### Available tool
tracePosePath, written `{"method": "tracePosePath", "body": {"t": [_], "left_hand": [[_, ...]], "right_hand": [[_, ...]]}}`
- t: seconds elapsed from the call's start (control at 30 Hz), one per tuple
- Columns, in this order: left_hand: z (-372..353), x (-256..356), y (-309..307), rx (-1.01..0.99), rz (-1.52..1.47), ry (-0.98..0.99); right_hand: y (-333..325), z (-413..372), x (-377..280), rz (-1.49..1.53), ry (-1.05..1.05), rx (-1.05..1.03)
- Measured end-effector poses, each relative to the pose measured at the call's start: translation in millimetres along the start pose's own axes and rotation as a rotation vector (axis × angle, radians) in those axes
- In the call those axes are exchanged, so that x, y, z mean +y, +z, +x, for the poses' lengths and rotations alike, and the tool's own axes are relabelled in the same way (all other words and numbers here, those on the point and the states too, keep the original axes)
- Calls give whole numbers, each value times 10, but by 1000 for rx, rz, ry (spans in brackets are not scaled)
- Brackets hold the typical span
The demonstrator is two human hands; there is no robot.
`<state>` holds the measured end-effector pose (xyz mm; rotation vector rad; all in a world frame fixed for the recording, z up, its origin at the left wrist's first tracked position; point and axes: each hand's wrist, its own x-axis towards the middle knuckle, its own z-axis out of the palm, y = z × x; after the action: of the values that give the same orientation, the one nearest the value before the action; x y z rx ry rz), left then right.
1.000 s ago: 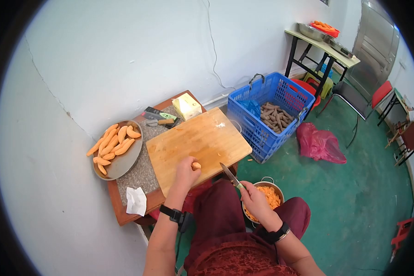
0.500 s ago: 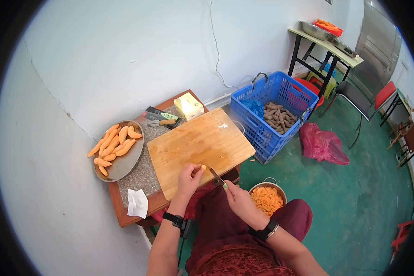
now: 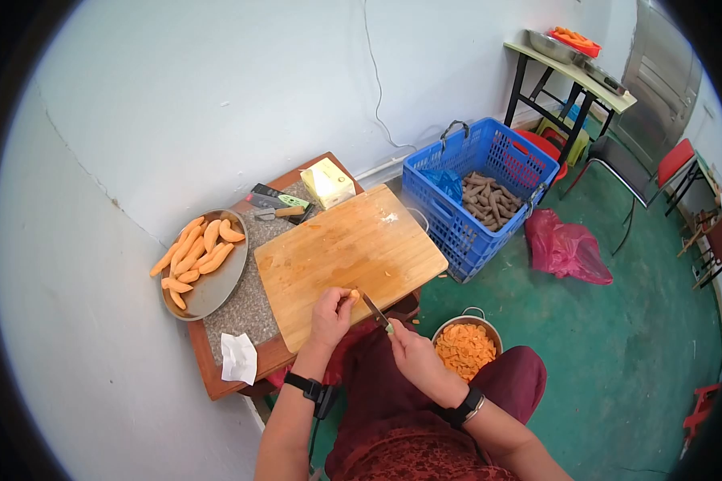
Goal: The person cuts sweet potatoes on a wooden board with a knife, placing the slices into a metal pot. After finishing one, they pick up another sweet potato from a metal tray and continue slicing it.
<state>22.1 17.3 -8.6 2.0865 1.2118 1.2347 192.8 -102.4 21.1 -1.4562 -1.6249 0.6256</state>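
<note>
Now the knife (image 3: 375,309), gripped by the right hand (image 3: 413,357), is back against the orange stub (image 3: 354,294) the left hand (image 3: 331,317) pinches: slicing.

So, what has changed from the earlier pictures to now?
The right hand, holding the knife, moved from above the pot leftward to the near edge of the board. The blade now sits beside the orange piece. The left hand kept its hold on that piece. The tray, the crate and the pot stayed in place.
</note>
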Motion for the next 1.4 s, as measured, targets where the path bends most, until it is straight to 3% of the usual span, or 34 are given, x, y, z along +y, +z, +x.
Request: {"method": "tracePosePath", "body": {"t": [0.63,0.87,1.0,1.4], "left_hand": [[-13,-19,31,30,-3,21],[-51,-95,72,50,10,55],[-48,-28,52,17,-37,-32],[-42,-41,49,27,9,16]], "right_hand": [[364,483,191,-74,7,-92],[160,360,54,49,18,46],[79,295,-49,46,30,4],[120,86,-9,-104,-26,29]]}}
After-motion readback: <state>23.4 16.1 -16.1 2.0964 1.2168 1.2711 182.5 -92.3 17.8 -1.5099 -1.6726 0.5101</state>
